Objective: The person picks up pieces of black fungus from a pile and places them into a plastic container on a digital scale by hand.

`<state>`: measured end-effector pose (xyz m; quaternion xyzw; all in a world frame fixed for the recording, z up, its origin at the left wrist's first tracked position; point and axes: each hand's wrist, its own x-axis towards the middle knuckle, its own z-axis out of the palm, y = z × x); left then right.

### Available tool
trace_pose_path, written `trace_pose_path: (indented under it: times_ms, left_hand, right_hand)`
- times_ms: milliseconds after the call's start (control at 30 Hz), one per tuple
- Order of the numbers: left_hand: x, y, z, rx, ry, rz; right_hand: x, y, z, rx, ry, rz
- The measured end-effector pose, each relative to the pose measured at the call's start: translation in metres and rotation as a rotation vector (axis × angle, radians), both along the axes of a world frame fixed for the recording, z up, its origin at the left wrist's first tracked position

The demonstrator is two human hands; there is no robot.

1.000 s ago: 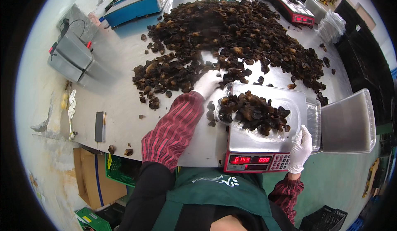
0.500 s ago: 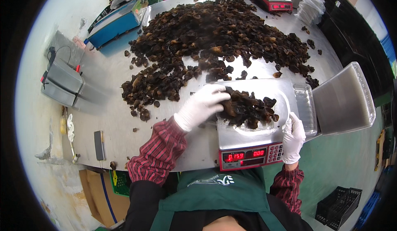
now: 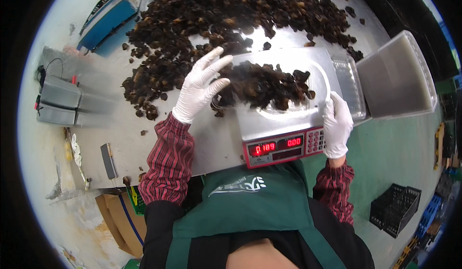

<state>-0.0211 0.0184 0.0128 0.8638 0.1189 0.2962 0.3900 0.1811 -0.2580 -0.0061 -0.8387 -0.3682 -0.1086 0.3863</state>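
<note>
My left hand [image 3: 202, 86], in a white glove, has its fingers spread and holds nothing. It hovers just left of a dark heap of wood ear mushrooms [image 3: 269, 87] that lies on a red and silver digital scale [image 3: 284, 129]. Part of a clear plastic tray [image 3: 284, 115] shows beneath this heap. My right hand [image 3: 338, 127], also gloved, closes against the scale's right edge with its fingers together; its fingertips are partly hidden. The scale's red display is lit.
A large pile of wood ears [image 3: 216, 13] spreads over the metal table [image 3: 173, 148]. Stacked clear trays [image 3: 394, 78] lean right of the scale. A blue-sided scale [image 3: 108, 16] stands back left, a dark flat device [image 3: 109, 160] front left, and a black crate [image 3: 395, 209] on the floor.
My left hand has let go of the wood ears, moved left and spread its fingers. The whole view has shifted, so the table sits higher. My right hand stays at the scale's edge.
</note>
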Motion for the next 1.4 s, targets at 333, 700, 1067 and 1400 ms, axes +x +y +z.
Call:
trace_pose_path:
  times_ms: [333,700,1067,1400]
  left_hand:
    - [0.025,-0.045,-0.012,0.436,0.415,0.058]
    - [-0.019,-0.001,-0.006,-0.174,-0.037,0.230]
    - [-0.008,0.003,-0.001,0.260,-0.031,0.222]
    - [0.049,0.042,-0.001,0.323,0.246,-0.029]
  right_hand:
    - [-0.005,0.014,-0.021,-0.131,0.012,0.004]
    - [0.002,-0.009,-0.008,0.018,0.136,-0.103]
    - [-0.008,-0.010,-0.003,0.035,0.156,-0.062]
    - [-0.011,-0.012,0.006,0.068,0.066,-0.044]
